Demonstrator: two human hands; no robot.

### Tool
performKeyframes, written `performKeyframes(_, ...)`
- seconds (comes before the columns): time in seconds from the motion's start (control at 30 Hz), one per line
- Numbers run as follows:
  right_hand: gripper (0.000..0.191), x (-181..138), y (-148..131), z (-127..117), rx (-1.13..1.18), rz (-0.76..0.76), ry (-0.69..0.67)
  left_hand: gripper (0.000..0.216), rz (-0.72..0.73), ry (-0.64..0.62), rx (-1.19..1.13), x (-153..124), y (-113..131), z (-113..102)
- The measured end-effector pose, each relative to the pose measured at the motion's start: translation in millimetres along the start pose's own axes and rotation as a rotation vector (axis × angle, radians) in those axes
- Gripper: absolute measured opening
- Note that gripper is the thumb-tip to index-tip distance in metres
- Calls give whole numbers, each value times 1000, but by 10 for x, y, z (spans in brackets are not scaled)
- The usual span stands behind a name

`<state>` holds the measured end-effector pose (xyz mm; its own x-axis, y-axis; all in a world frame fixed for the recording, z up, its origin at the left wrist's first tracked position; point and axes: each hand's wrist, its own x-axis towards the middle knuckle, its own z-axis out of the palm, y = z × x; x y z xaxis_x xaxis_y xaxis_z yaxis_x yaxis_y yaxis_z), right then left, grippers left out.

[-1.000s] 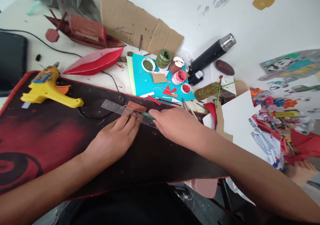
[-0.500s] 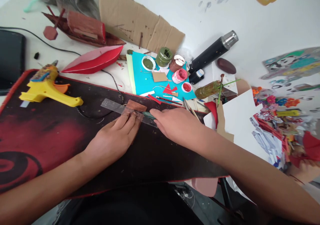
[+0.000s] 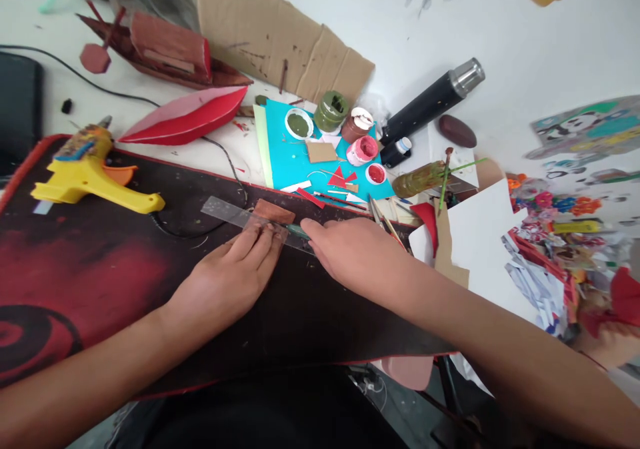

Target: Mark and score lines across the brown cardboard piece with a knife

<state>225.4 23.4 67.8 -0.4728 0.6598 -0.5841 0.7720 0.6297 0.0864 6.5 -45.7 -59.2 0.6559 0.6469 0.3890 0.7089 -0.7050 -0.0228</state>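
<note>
My left hand (image 3: 233, 269) presses a clear ruler (image 3: 219, 211) down with its fingertips, the fingers held close together. Under the ruler lies a small reddish-brown card piece (image 3: 274, 212), part of it covered by the fingers and the ruler. Closed around a slim green craft knife (image 3: 297, 230) is my right hand (image 3: 353, 249), just right of the left fingertips. The knife's tip lies along the ruler by the brown piece; its blade is too small to make out. Both hands are over a dark mat (image 3: 300, 322) with red edging.
A yellow glue gun (image 3: 95, 176) lies at left, its cord trailing toward the ruler. Behind stand open paint jars (image 3: 331, 110) on blue paper (image 3: 280, 169), a red paper boat (image 3: 187, 119), a brown model boat (image 3: 167, 52) and a black flask (image 3: 425, 106). Another person's hand (image 3: 613, 342) shows at far right.
The view has shifted slightly. Both hands, the ruler and the brown piece keep nearly the same positions, with the green knife still in my right hand.
</note>
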Motion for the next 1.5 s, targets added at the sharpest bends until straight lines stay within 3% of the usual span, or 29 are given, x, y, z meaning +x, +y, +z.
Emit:
performKeyframes(0.97, 30, -64, 30, 53, -14, 0, 21, 53, -45, -37, -67, -36, 7, 24)
performKeyframes(1.5, 28, -73, 22, 53, 36, 6, 8, 47, 26, -19, 113, 32, 2, -33)
